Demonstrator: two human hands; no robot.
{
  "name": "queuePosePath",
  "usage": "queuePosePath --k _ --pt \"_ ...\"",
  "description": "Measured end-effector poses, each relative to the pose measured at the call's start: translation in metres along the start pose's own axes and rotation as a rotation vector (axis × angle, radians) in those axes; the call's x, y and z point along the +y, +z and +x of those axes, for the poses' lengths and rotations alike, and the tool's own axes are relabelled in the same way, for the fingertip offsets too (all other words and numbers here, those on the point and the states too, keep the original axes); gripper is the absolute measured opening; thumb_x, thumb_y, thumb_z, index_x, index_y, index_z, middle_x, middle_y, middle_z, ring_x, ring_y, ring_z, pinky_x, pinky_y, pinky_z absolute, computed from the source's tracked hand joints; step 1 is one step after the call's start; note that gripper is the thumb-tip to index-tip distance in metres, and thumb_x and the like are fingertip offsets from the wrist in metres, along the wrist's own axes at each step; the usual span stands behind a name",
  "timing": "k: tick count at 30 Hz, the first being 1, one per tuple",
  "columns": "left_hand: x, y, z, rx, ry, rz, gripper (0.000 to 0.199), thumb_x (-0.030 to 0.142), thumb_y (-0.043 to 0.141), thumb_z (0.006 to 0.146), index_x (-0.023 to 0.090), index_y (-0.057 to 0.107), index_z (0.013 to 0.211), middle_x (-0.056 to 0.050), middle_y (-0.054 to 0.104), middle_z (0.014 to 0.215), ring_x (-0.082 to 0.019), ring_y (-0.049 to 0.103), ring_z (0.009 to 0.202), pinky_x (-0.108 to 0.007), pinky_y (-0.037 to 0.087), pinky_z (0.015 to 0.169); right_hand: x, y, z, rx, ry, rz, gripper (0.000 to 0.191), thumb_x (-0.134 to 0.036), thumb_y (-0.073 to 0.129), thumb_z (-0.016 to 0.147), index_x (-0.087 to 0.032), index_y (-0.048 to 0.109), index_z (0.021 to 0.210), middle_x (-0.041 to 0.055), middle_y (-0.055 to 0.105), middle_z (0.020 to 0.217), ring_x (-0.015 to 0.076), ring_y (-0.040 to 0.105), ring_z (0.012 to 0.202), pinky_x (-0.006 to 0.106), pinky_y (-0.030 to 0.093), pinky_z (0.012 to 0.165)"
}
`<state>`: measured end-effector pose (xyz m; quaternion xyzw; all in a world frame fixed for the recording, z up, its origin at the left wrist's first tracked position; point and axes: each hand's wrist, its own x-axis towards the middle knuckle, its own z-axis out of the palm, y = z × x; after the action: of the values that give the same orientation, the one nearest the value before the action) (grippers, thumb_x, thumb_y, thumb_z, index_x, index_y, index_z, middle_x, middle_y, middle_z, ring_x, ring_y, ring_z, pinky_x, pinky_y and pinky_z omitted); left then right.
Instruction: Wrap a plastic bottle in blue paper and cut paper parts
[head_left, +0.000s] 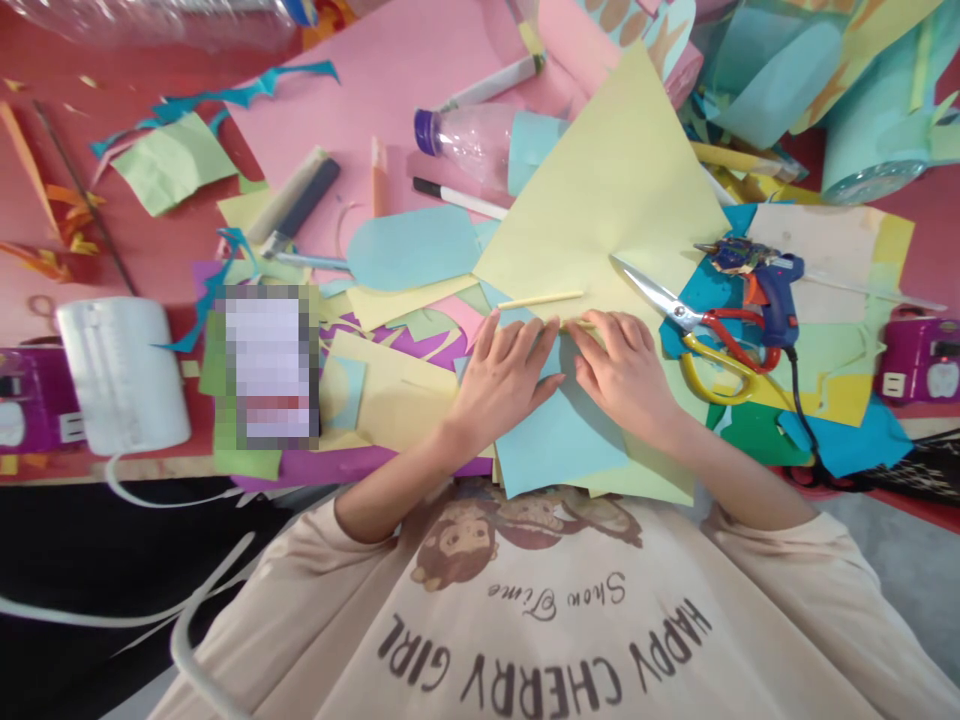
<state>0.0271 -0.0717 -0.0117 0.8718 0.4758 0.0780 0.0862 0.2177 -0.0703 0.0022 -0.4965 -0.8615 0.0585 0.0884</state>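
My left hand [504,378] lies palm down over blue paper [566,435], its fingers bent and its thumb apart from them. Beside it, my right hand [624,372] rests palm down with its fingertips on a small yellow strip [588,323]; its thumb is also apart. The two index fingertips nearly meet. What is under the left fingertips is hidden. Just beyond the fingers lies a thin yellow paper roll [541,299], on the edge of a large pale-yellow sheet [607,180]. Scissors [694,325] with red and yellow handles lie open to the right.
A glue gun [776,290] with a black cable lies right of the scissors. A plastic bottle [476,145], markers and pink paper [315,110] are at the back. Leftward are a blurred phone-like object [270,365], a white device [124,375] with a cable, and paper scraps.
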Motion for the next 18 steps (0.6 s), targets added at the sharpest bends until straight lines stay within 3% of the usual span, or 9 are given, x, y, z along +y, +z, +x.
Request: queuePosePath --k 4,9,18 --pt "-0.002 0.0 -0.003 0.035 0.012 -0.012 0.057 0.043 0.037 0.097 0.013 0.036 0.146 -0.014 0.06 0.13 -0.026 0.055 0.121 -0.051 0.023 0.119 0.001 0.001 -0.003 0.011 -0.004 0.003 0.039 -0.021 0.042 0.094 -0.011 0.056 0.129 0.0163 0.062 0.114 0.0275 0.056 0.1 0.044 0.048 0.09" --pt "-0.003 -0.001 -0.006 0.063 0.029 -0.007 0.052 0.04 0.038 0.097 0.012 0.043 0.142 -0.015 0.061 0.131 -0.027 0.057 0.12 -0.053 0.022 0.12 0.005 0.002 -0.011 0.061 -0.004 0.087 0.034 -0.018 0.041 0.094 -0.01 0.056 0.123 0.0179 0.059 0.12 0.026 0.058 0.103 0.043 0.051 0.09" --pt "-0.005 -0.006 -0.001 -0.022 -0.026 -0.074 0.05 0.036 0.04 0.097 0.017 0.043 0.143 -0.014 0.056 0.139 -0.029 0.055 0.126 -0.059 0.023 0.119 0.007 0.003 -0.02 0.087 0.003 0.142 0.031 -0.014 0.044 0.092 -0.014 0.059 0.119 0.0163 0.055 0.119 0.0271 0.054 0.11 0.046 0.053 0.092"
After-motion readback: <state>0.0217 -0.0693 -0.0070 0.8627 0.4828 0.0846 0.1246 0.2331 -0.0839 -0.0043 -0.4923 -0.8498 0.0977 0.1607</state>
